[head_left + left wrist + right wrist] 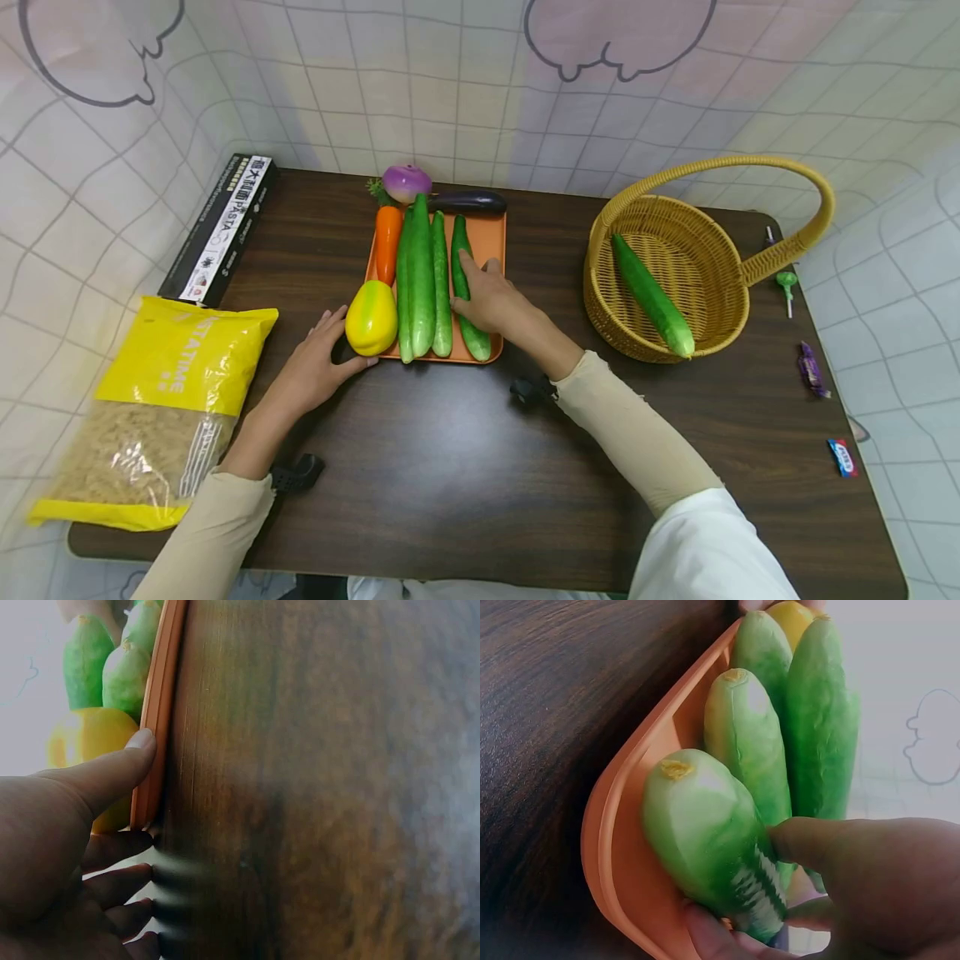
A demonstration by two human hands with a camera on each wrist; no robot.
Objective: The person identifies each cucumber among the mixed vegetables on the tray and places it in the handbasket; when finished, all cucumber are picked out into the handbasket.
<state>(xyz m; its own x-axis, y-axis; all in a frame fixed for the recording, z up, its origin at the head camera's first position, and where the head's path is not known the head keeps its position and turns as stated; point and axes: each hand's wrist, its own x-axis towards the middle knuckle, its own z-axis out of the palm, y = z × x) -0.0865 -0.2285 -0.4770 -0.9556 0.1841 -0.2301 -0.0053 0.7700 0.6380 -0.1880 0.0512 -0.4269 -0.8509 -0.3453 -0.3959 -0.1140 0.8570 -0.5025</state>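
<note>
An orange tray [489, 242] holds several green cucumbers lying lengthwise side by side. My right hand [491, 298] grips the rightmost cucumber [472, 333], thumb on one side and fingers on the other; in the right wrist view this cucumber [697, 817] lies within the tray's rim. My left hand [318, 367] rests at the tray's front left corner with fingers spread. Its thumb [141, 742] lies against the tray rim [154, 712]. Beside it on the tray sits a rounded yellow vegetable [371, 318], with a carrot [387, 242] behind. An eggplant [468, 202] and a purple-white turnip [407, 182] lie at the back.
On the right stands a wicker basket [600, 312] with a tall handle and one cucumber [652, 293] inside. Wrapped candies, including a green lollipop [786, 281], lie along the right edge. A yellow pasta bag [161, 400] and black pasta box [217, 229] occupy the left.
</note>
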